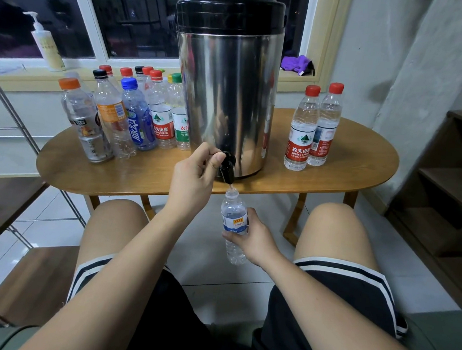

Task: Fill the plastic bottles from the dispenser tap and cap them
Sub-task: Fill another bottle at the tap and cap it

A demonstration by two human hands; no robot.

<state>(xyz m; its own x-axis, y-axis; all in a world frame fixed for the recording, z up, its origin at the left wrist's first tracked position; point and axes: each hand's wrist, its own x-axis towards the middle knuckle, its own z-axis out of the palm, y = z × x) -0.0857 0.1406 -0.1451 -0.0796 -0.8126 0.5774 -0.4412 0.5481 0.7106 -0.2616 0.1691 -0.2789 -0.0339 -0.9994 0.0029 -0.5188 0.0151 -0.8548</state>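
Tiled floor (pixel 216 273), dark window (pixel 140 15) far; oval wooden table (pixel 356 179) carries steel dispenser (pixel 225 91), capped bottles (pixel 301 130) either side; small bottle (pixel 234 224) near-upright below near edge, mouth directly under tap (pixel 227 166); right hand (pixel 252 238) wrapped round bottle; left hand (pixel 193 177) pinching tap lever; flow probably running, hard to see.

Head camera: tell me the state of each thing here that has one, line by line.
Dispenser: lidded.
Tap: lever pinched by the left hand, water seems to run.
Small bottle: uncapped, under the spout, gripped by the right hand.
Two red-capped bottles: capped, upright, right of dispenser.
Bottle cluster: capped, upright, left of dispenser.
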